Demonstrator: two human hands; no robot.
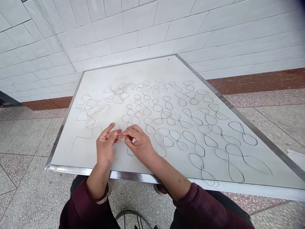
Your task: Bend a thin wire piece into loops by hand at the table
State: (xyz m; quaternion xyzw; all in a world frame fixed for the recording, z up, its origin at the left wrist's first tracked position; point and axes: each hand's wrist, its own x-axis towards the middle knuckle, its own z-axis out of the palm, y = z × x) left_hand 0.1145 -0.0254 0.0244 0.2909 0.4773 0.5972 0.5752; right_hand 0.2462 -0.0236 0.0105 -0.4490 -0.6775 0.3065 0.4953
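The wire (119, 127) pinched in the left hand (105, 144) could be kinked by uneven pulls from the right hand (140, 142), whose curled-finger grip is unclear.

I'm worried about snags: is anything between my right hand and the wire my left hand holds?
Nothing visible: your right hand is right at the wire pinched in your left hand. Other wires lie on the table.
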